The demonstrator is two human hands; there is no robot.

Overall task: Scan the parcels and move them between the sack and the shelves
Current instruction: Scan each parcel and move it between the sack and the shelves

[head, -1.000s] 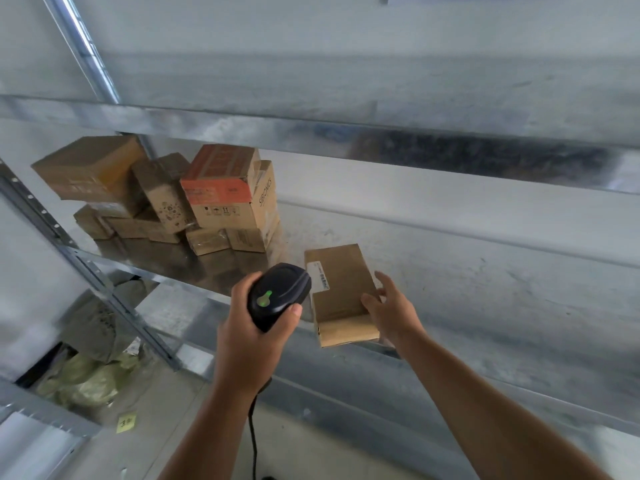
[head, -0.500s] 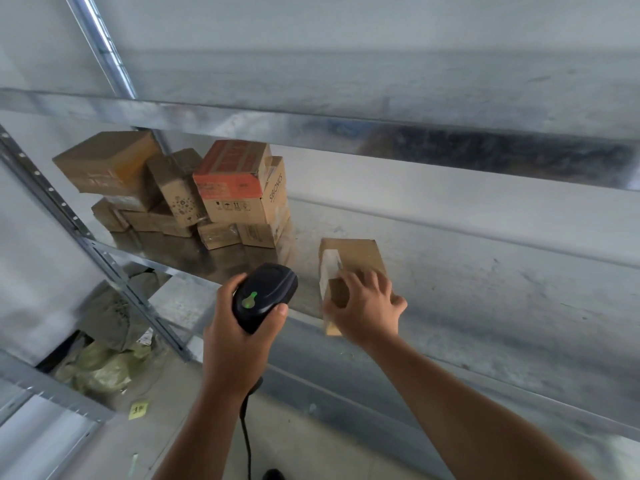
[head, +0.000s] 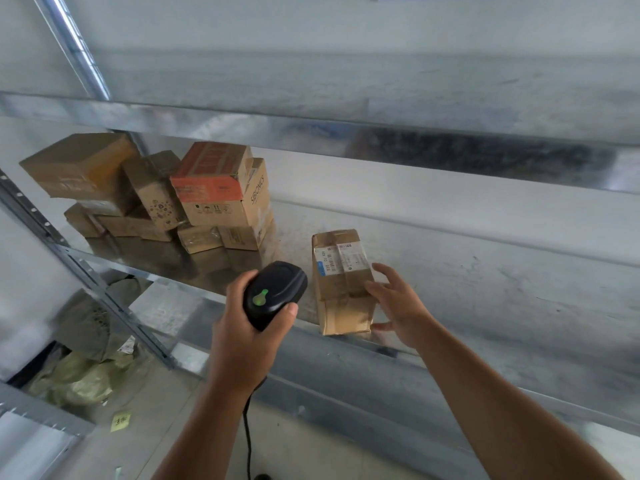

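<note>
**Parcel point(head: 341, 282) turned label-side up on the shelf point(head: 485, 289)**
Since half a second ago the taped, creased cardboard parcel has been rolled over and its white label point(head: 337, 259) exposed, so scanning is judged next. The right hand point(head: 398, 306) is laid against its 3 o'clock side, fingers spread. The smooth black scanner point(head: 275, 292) at its 9 o'clock is clamped by the left hand point(head: 242, 341).

We grip the scanner point(head: 275, 293) in our raised left hand point(head: 242, 341) and stretch our right hand point(head: 398, 308) forward, fingers loosely spread.
</note>
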